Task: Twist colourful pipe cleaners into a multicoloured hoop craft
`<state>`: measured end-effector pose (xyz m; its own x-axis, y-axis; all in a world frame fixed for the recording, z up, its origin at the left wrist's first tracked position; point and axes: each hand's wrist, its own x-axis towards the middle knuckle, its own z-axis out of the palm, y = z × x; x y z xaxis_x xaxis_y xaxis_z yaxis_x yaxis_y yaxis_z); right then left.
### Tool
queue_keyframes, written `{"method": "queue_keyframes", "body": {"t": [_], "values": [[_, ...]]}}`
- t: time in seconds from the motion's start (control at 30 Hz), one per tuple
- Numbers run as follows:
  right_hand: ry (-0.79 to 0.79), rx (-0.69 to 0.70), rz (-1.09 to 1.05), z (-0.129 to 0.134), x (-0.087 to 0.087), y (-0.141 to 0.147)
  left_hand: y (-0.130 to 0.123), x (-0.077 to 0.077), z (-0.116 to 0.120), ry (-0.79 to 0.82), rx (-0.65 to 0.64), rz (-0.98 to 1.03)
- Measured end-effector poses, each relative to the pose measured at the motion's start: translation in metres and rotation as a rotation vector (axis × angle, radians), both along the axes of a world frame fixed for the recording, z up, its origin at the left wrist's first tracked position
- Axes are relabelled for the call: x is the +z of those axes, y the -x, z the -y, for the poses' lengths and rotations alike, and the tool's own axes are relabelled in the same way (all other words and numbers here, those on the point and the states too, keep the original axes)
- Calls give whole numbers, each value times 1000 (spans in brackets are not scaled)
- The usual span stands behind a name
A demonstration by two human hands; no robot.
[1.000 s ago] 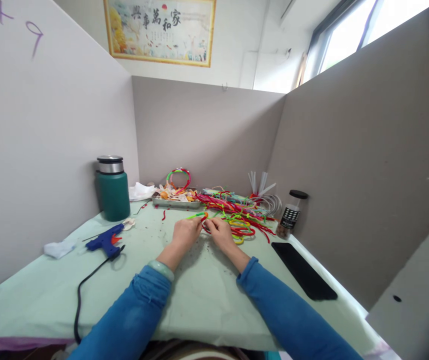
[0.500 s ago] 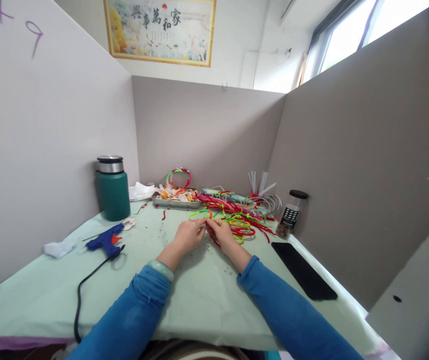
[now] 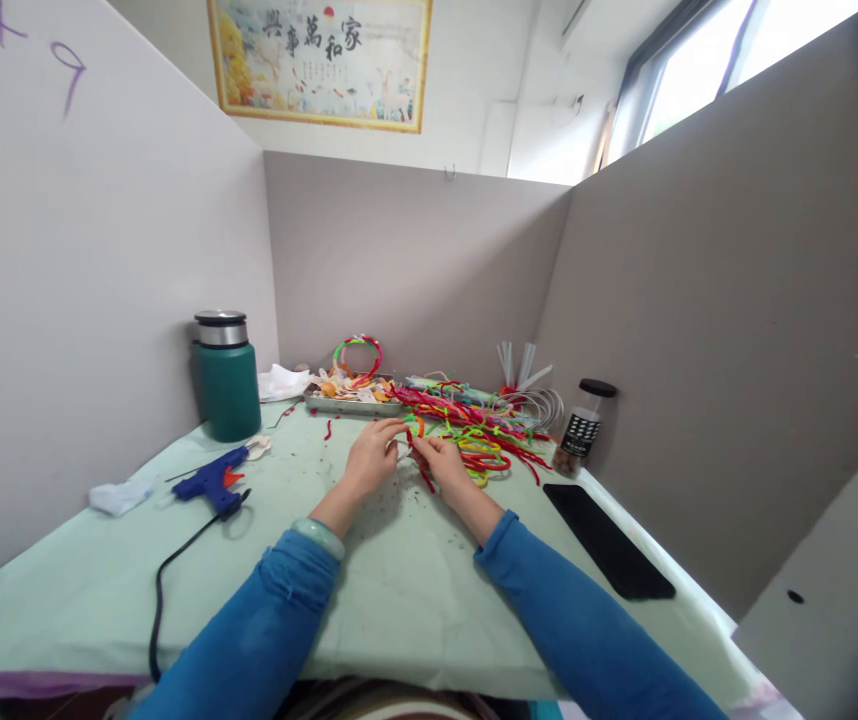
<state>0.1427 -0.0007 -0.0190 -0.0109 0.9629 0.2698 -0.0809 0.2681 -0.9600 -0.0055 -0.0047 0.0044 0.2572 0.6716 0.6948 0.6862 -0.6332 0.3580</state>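
Over the middle of the table, my right hand (image 3: 444, 468) pinches a red pipe cleaner (image 3: 427, 482), whose loose end sticks out below the fingers. My left hand (image 3: 370, 462) is beside it, fingers bent round and fingertips at the upper part of the same red strand. A curved green and orange piece (image 3: 418, 427) shows just beyond the fingertips; whether it is joined to the red strand I cannot tell. Right behind my right hand lies a heap of pipe cleaners (image 3: 474, 410) in red, green, yellow and pink.
A metal tray (image 3: 354, 407) of small cut pieces stands at the back, with a colourful pipe-cleaner ring (image 3: 379, 358) on it. At left are a green bottle (image 3: 228, 390) and a corded blue glue gun (image 3: 211, 482). A lidded jar (image 3: 583, 430) and black flat slab (image 3: 609, 543) lie right.
My left hand has drawn slightly left and its fingers have lifted and spread from the right fingertips. More of the red pipe cleaner shows between the hands. My right hand has barely moved.
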Motion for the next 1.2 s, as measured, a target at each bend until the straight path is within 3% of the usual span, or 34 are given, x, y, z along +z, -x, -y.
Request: {"method": "queue_keyframes", "body": {"t": [0.1, 0.2, 0.47, 0.8, 0.97, 1.07, 1.2], "values": [[-6, 22, -8, -1, -1, 0, 1, 0, 1, -90, -49, -131], [-29, 31, 4, 0, -1, 1, 0, 1, 3, -134, -20, -211], [-54, 22, 56, -6, -6, 0, 3, 4, 4, -212, 7, -288], [-110, -14, 131, -11, -10, -3, 1, 6, 8, -162, 78, -335], [-112, -46, 111, -6, -5, -1, -1, 9, 10, -216, 87, -428], [-113, -68, 72, -2, -1, -1, -4, 7, 12, -204, 92, -392], [-38, -76, -42, 0, 3, -2, -9, 1, 14, -74, 61, -220]]}}
